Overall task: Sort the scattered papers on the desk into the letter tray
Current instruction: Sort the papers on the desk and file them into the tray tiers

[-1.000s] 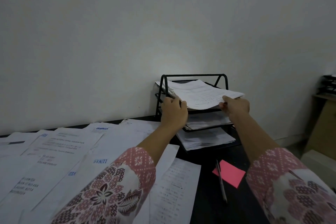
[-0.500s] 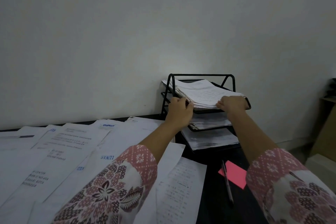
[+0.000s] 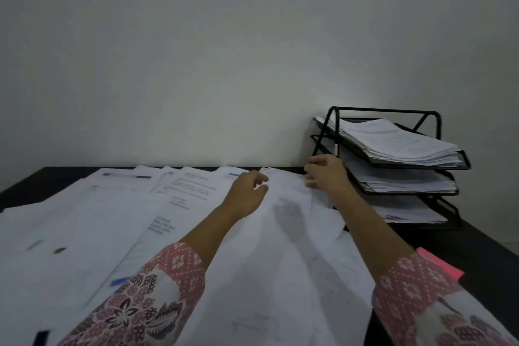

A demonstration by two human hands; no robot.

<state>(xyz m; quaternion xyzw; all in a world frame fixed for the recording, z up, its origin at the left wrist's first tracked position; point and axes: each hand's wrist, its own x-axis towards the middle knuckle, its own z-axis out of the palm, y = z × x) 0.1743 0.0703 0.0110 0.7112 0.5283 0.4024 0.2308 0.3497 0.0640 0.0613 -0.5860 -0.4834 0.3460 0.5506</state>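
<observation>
Left hand (image 3: 247, 194): it is over the scattered papers (image 3: 84, 219), fingers curled in and thumb close to them; whether it pinches a sheet, I cannot tell, the picture is blurred.
Right hand (image 3: 325, 174): just beside the left hand on its right, fingers bent at the far edge of a sheet; whether it grips the sheet, I cannot tell.
Letter tray (image 3: 464, 159): black wire, three levels, standing directly right of the right hand, very near it or touching it.
Writing: some sheets left of the left hand have blue marks at the top and dark printed lines, but no word can be read.
Count of papers: many white sheets overlap under and left of both hands, so an exact number is not possible.
Count in tray: three piles, the top pile (image 3: 393, 140), the middle pile (image 3: 398, 181) and the bottom pile (image 3: 407, 211).
Pink note (image 3: 438, 264): one, lying nearer to the person than the right hand, beside the right sleeve (image 3: 415, 289).
Sleeves: two, pink with a white and dark flower pattern; left sleeve (image 3: 146, 298).
Desk (image 3: 491, 247): black, flat, mostly covered with paper.
Wall (image 3: 252, 36): plain white, directly behind the desk, beyond both hands.
</observation>
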